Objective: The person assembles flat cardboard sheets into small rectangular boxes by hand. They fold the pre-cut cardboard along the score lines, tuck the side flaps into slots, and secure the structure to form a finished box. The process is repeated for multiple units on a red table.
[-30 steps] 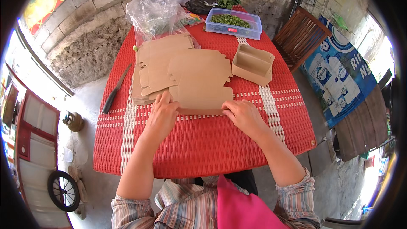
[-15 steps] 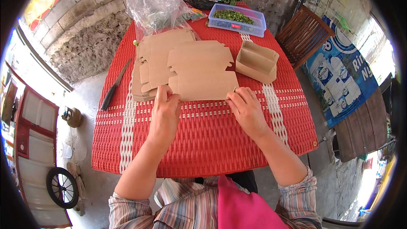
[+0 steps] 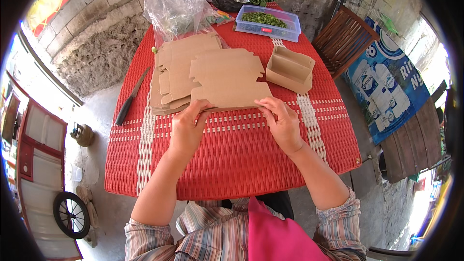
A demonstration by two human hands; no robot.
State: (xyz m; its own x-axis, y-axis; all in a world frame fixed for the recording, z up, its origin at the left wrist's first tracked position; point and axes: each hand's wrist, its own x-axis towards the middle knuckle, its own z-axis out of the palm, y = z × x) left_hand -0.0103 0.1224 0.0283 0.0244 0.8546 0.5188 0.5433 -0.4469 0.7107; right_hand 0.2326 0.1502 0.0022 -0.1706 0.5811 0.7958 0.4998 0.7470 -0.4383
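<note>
A flat brown cardboard box blank (image 3: 229,75) lies in front of me, partly over a stack of similar blanks (image 3: 175,67). My left hand (image 3: 189,124) pinches its near edge by the left corner, fingers closed. On the same edge, toward the right corner, my right hand (image 3: 280,122) grips with thumb and fingers. The near edge strip looks slightly bent up between the two hands. Beyond my right hand sits a folded open cardboard box (image 3: 290,67) with a divider inside.
The table has a red woven cover (image 3: 227,164). A knife (image 3: 131,97) lies at its left. Toward the back are a clear plastic bag (image 3: 176,12), a dark bag (image 3: 234,1) with leafy greens, and a clear tub (image 3: 268,23) of chopped greens. A wooden chair (image 3: 345,41) stands at the right.
Both hands have shifted their fingers on the near edge, the right one moving slightly inward. The edge between them now appears folded up a little.
</note>
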